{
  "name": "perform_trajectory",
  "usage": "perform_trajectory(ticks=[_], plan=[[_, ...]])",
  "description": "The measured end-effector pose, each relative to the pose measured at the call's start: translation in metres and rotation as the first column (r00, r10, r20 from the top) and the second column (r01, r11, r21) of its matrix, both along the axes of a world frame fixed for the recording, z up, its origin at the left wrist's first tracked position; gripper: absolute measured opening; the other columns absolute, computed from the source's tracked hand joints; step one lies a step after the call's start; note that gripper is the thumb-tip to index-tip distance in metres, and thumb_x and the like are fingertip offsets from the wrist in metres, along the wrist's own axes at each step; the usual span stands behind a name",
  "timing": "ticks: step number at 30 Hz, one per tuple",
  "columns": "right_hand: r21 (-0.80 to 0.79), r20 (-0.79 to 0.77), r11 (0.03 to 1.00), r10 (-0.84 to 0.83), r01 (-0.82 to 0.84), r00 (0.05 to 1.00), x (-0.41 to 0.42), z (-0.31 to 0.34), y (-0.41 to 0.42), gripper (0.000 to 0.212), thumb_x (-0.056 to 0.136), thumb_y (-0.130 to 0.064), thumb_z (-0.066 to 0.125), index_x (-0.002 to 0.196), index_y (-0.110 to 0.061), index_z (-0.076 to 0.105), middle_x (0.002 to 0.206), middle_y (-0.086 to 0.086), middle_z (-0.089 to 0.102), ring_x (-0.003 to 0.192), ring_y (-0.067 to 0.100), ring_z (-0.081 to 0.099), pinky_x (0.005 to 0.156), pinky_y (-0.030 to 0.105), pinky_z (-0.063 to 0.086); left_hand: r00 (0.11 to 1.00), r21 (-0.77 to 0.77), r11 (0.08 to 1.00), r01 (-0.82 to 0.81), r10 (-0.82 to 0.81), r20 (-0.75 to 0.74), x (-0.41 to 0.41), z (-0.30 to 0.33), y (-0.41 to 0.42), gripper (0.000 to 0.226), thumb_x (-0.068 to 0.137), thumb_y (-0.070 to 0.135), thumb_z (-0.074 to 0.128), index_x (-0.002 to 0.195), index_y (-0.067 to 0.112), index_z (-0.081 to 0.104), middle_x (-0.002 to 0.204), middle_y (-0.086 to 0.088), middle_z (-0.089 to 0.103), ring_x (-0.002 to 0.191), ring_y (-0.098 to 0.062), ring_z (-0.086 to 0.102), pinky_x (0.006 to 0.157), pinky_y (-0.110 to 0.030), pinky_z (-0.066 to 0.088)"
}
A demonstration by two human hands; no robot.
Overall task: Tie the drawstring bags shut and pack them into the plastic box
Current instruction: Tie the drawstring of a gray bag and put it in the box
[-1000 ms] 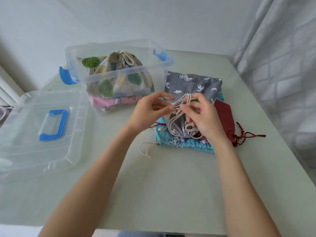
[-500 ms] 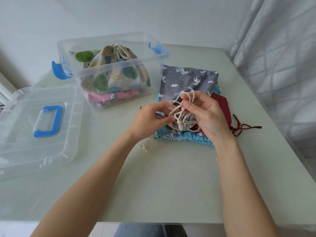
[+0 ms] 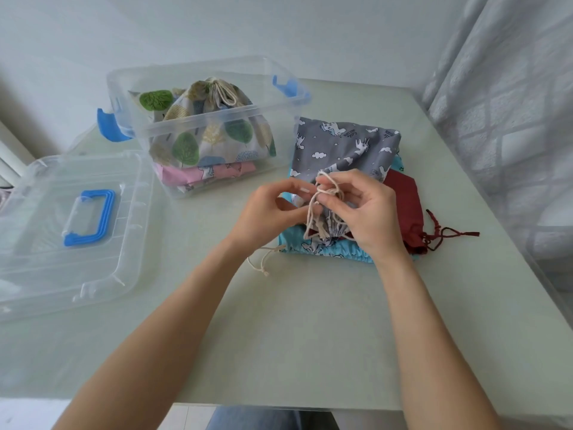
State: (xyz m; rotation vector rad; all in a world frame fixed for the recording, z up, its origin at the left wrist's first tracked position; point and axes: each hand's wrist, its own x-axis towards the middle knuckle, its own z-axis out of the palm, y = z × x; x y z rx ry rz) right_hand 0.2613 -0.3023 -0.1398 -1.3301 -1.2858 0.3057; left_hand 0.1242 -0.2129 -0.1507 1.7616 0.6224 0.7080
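Note:
A grey unicorn-print drawstring bag (image 3: 344,144) lies on top of a blue bag (image 3: 328,251) and a dark red bag (image 3: 406,206). Its neck is gathered near me. My left hand (image 3: 266,212) and my right hand (image 3: 366,212) both pinch its cream drawstring (image 3: 325,193), which is looped between the fingertips above the neck. The clear plastic box (image 3: 217,116) stands to the left of the bags. It holds a tree-print bag (image 3: 210,131), tied at the top, over a pink bag (image 3: 210,173).
The box's clear lid (image 3: 62,231) with a blue handle lies flat at the left. Blue latches stick out on both ends of the box. A curtain (image 3: 511,103) hangs along the table's right edge. A loose cream cord end (image 3: 263,259) trails from the blue bag.
Both hands have kept working the cream cord; the loops are drawn tighter and closer to the bag's neck. The bags and box have stayed in place.

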Motion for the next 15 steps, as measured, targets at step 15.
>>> perform_trajectory(ticks=[15], plan=[[-0.040, -0.502, 0.978, -0.196, 0.204, 0.843, 0.022, 0.002, -0.001, 0.009, 0.092, -0.010, 0.057, 0.094, -0.012, 0.066, 0.079, -0.003, 0.072, 0.079, 0.013, 0.070, 0.071, 0.022, 0.054, 0.710, -0.606, 0.705, 0.369, 0.208, 0.673, -0.013, 0.013, 0.022, 0.028, 0.091, 0.021, 0.043, 0.073, 0.013, 0.063, 0.101, -0.002, 0.071, 0.109, -0.018, 0.062, 0.101, -0.034, 0.045]])
